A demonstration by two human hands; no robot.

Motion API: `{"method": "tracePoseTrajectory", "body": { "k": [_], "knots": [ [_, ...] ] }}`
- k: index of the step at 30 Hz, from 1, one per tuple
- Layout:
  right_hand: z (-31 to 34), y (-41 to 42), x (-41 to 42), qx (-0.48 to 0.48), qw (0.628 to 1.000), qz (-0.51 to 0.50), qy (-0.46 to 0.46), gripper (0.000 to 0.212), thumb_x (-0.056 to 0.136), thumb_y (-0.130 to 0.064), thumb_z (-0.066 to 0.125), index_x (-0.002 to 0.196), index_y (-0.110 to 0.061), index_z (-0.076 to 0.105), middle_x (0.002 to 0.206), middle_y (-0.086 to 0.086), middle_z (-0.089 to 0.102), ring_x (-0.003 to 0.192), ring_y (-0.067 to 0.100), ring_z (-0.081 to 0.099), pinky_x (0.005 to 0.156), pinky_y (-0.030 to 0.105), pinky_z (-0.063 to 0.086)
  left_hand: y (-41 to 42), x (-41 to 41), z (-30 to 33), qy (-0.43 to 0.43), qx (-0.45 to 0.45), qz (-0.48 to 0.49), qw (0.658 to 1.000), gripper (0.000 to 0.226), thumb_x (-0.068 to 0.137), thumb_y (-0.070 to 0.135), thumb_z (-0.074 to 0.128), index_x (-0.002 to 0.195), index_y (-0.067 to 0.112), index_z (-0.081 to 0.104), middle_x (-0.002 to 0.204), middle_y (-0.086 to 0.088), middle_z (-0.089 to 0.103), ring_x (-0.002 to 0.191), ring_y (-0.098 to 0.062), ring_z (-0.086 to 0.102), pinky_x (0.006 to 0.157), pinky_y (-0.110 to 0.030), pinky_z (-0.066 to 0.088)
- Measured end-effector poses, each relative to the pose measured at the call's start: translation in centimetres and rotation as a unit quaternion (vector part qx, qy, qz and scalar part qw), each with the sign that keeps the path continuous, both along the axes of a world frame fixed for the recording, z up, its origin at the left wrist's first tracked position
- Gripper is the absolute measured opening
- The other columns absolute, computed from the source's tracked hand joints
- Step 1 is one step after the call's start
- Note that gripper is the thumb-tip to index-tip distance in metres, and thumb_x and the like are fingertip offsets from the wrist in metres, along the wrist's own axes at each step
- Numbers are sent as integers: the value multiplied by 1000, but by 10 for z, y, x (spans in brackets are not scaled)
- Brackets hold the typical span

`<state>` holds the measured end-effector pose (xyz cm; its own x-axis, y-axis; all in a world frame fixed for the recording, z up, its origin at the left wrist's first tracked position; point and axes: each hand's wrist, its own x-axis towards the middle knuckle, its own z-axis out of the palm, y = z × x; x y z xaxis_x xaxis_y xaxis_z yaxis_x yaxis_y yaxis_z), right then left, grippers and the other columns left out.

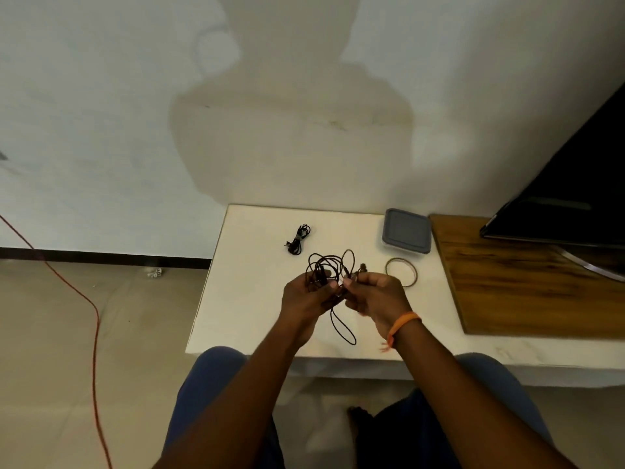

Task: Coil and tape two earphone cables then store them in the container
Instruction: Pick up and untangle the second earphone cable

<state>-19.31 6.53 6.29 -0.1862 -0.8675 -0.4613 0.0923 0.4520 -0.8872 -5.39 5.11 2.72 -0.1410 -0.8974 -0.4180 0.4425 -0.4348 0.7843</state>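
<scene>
Black and thin, the loose earphone cable (333, 265) is up in the air between both hands, over the white flat surface (257, 299). The left hand (306, 294) has its fingers curled round a bunch of messy loops, so its grip is closed on the cable. The right hand (377, 294), with an orange band (404, 324) on its wrist, pinches the same cable near one end, so that grip is closed on it too. One long loop hangs down toward 6 o'clock. At 11 o'clock from the hands lies the small black coiled earphone bundle (297, 239); it looks wound up and bound in the middle, so I think the first cable is done. The clear round tape roll (401, 272) sits just beside the right hand at 2 o'clock. The square container with a grey lid (407, 230) is farther back at 1 o'clock, with its lid on. So about half looks done. Left to do, I think: coil this cable neatly, tape it, open the container, and put both cables inside.
</scene>
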Motion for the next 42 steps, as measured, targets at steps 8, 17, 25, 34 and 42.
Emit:
{"method": "tracePoseTrajectory", "body": {
  "k": [8, 17, 25, 34, 42],
  "knots": [
    [7, -28, -35, -58, 980, 88, 168, 16, 76, 5, 74, 86, -8, 73, 83, 14, 73, 72, 27, 68, 67, 31, 59, -29, 12, -17, -13, 53, 88, 995, 19, 84, -10, 65, 98, 3, 63, 83, -9, 68, 79, -23, 66, 71, -32, 58],
    [-15, -66, -37, -101, 935, 73, 331, 18, 83, 3, 63, 85, -12, 73, 79, 4, 70, 75, 20, 68, 72, 29, 56, -62, 11, -35, -177, 49, 75, 980, 11, 88, -1, 64, 93, 7, 59, 86, -11, 63, 75, -24, 65, 69, -32, 59],
    [-4, -74, -45, -139, 940, 27, 309, 24, 91, -3, 53, 98, -14, 73, 90, 2, 70, 81, 17, 66, 77, 34, 58, -70, 11, -37, -233, 124, 96, 960, 34, 100, 41, 42, 96, 13, 61, 97, -13, 70, 79, -27, 70, 78, -41, 56],
    [23, -73, -39, -156, 985, 29, 70, 24, 97, -5, 46, 92, -11, 69, 79, 8, 68, 67, 19, 64, 62, 31, 51, -58, -2, -8, -469, -231, 64, 850, 21, 96, 39, 55, 107, 21, 58, 90, 8, 63, 83, -7, 59, 69, -26, 44],
    [17, -83, -27, -131, 991, -2, 9, 21, 94, -5, 50, 90, -7, 71, 73, 6, 65, 62, 15, 61, 60, 28, 50, -57, -13, -25, -431, -283, -98, 851, 12, 98, 21, 55, 92, 19, 65, 68, 7, 66, 60, 2, 56, 54, -7, 36]
  ]
}}
